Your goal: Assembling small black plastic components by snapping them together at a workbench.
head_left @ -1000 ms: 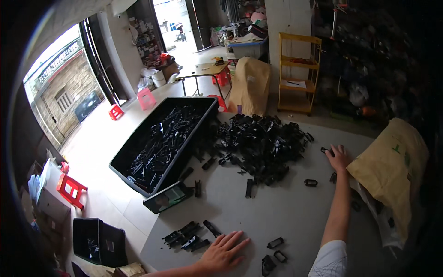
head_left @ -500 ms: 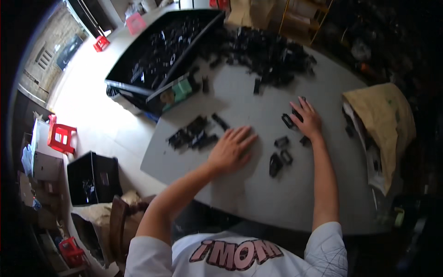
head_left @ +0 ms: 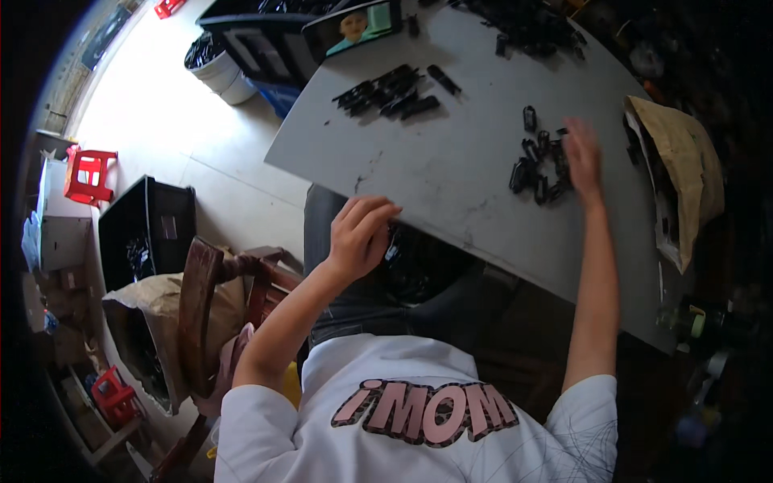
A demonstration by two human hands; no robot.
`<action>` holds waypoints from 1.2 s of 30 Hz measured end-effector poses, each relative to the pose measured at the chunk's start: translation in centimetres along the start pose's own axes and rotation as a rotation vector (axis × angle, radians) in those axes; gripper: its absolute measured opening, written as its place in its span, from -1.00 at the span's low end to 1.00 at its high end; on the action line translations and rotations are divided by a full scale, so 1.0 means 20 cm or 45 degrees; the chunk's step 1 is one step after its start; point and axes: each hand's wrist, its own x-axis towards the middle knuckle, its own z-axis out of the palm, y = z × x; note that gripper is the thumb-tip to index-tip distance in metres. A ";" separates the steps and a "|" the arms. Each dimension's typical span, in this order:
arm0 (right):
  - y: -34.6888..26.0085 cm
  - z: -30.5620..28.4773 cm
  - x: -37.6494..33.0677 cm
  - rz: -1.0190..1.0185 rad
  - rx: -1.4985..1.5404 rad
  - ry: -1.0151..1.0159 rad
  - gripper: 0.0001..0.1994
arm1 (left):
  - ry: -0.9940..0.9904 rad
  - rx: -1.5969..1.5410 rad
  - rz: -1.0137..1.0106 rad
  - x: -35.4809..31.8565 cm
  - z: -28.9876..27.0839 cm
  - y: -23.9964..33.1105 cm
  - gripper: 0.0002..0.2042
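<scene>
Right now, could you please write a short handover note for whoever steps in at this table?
Left hand: at the near edge of the grey table, fingers curled over it; whether it holds anything cannot be told.
Right hand: flat on the small cluster of black plastic parts, gathering them.
A second, lined-up group of black parts lies further out, near a phone.
Done: some parts pulled close. Left: a large pile at the far edge.
</scene>
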 end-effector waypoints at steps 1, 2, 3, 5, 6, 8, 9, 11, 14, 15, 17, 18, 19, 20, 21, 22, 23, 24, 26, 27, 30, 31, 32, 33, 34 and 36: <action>-0.12 -0.06 0.00 0.041 0.062 0.172 -0.63 | -0.084 0.057 -0.034 -0.12 -0.02 -0.03 -0.69; -0.27 -0.13 -0.05 0.085 0.121 0.344 -0.63 | -0.168 0.107 -0.066 -0.22 -0.03 -0.05 -0.68; -0.41 -0.20 -0.10 0.049 0.160 0.438 -0.65 | -0.268 0.175 -0.129 -0.30 -0.02 -0.06 -0.66; -0.65 -0.32 -0.33 0.017 0.145 0.539 -0.69 | -0.583 0.219 -0.133 -0.41 0.08 -0.12 -0.41; -0.77 -0.33 -0.44 0.012 0.115 0.540 -0.69 | -0.720 0.280 -0.156 -0.43 0.13 -0.12 -0.26; -1.06 -0.23 -0.61 -0.111 0.314 0.368 -0.73 | -0.834 0.393 -0.171 -0.47 0.20 -0.12 -0.12; -1.18 -0.15 -0.68 -0.121 0.393 0.180 -0.78 | -0.951 0.497 -0.162 -0.49 0.24 -0.12 0.02; -1.34 0.07 -0.76 -0.053 0.363 -0.101 -0.77 | -0.993 0.508 -0.152 -0.51 0.34 -0.14 0.06; -1.35 0.50 -0.90 0.221 0.301 -0.166 -0.55 | -1.038 0.537 -0.133 -0.53 0.48 -0.21 0.08; -1.34 0.62 -0.91 0.290 0.236 -0.123 -0.60 | -1.065 0.557 -0.167 -0.53 0.50 -0.21 0.06; -1.30 0.81 -0.96 0.362 0.130 -0.105 -0.59 | -1.033 0.562 -0.206 -0.57 0.55 -0.23 0.00; -1.29 0.84 -0.95 0.434 0.015 -0.085 -0.58 | -1.037 0.563 -0.191 -0.56 0.56 -0.23 0.00; -1.26 0.86 -0.94 0.444 0.012 -0.073 -0.58 | -1.076 0.553 -0.217 -0.54 0.57 -0.23 -0.01; -1.24 0.86 -0.93 0.467 0.085 -0.092 -0.59 | -1.116 0.544 -0.249 -0.53 0.58 -0.23 -0.03; -1.22 0.85 -0.93 0.490 0.157 -0.110 -0.59 | -1.126 0.564 -0.233 -0.52 0.58 -0.22 -0.07; -1.21 0.85 -0.93 0.496 0.155 -0.100 -0.59 | -1.127 0.566 -0.221 -0.50 0.59 -0.22 -0.07; -1.20 0.85 -0.94 0.530 0.157 -0.119 -0.60 | -1.171 0.602 -0.240 -0.49 0.61 -0.21 -0.08; -1.18 0.86 -0.94 0.563 0.159 -0.138 -0.61 | -1.214 0.638 -0.259 -0.48 0.62 -0.20 -0.09; -1.13 0.86 -0.94 0.631 0.103 -0.283 -0.55 | -1.160 0.700 -0.214 -0.48 0.66 -0.21 -0.12; -1.11 0.86 -0.93 0.693 0.050 -0.440 -0.49 | -1.138 0.688 -0.196 -0.49 0.68 -0.22 -0.14; -1.10 0.84 -0.92 0.767 0.280 -0.452 -0.49 | -1.090 0.669 -0.156 -0.49 0.70 -0.25 -0.20; -1.09 0.85 -0.93 0.767 0.282 -0.448 -0.49 | -1.091 0.646 -0.143 -0.50 0.70 -0.26 -0.21; -1.06 0.86 -0.94 0.728 0.203 -0.467 -0.50 | -1.090 0.624 -0.117 -0.49 0.70 -0.26 -0.23; -1.04 0.87 -0.95 0.689 0.124 -0.486 -0.50 | -1.089 0.627 -0.102 -0.48 0.69 -0.27 -0.23; -1.02 0.88 -0.96 0.696 0.123 -0.472 -0.50 | -1.062 0.589 -0.094 -0.48 0.67 -0.27 -0.21; -1.01 0.91 -1.00 0.708 0.127 -0.434 -0.54 | -1.044 0.545 -0.082 -0.46 0.61 -0.26 -0.20</action>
